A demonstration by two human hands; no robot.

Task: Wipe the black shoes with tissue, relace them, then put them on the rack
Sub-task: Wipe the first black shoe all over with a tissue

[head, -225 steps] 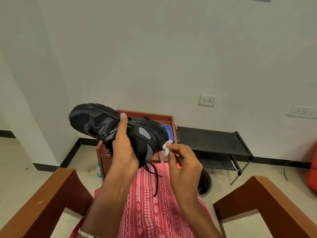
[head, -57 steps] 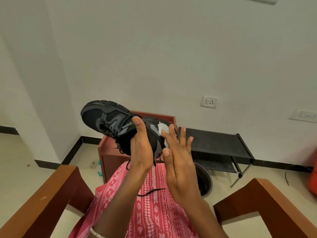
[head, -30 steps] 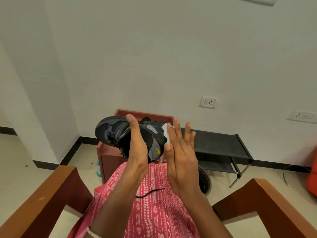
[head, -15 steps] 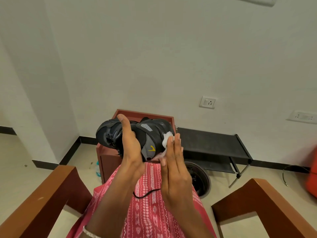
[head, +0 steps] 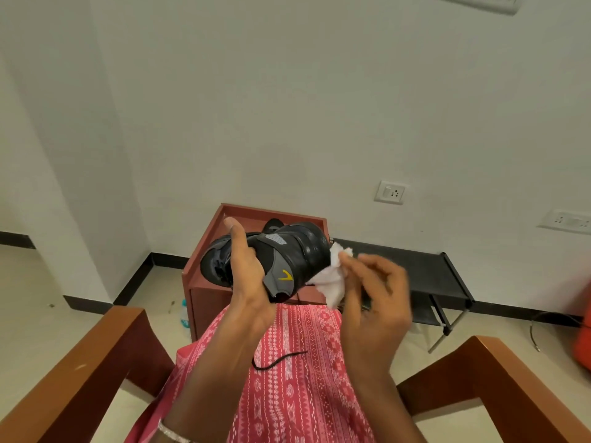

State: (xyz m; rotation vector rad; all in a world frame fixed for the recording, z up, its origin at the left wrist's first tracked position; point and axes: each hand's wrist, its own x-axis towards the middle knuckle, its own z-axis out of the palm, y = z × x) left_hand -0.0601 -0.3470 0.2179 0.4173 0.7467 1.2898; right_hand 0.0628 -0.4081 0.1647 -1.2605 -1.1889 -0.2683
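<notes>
Clasped in the left grip, thumb up over the top and fingers curled round the far side: the black shoe, held in the air above the lap, lying on its side, toe to the left and heel end to the right. Pinched in the right grip, fingers bent round it: a crumpled white tissue, touching the shoe's heel end. Below, on the pink patterned cloth over the lap: a loose black lace, running in behind the left forearm. At the left wrist, a thin bracelet. To either side, brown wooden chair arms. Beyond the shoe, on the floor against the white wall: a red-brown wooden cabinet, a small bottle at its foot, and just beside it on the right the black rack, low and two-tiered. On the wall above the rack, a white socket
</notes>
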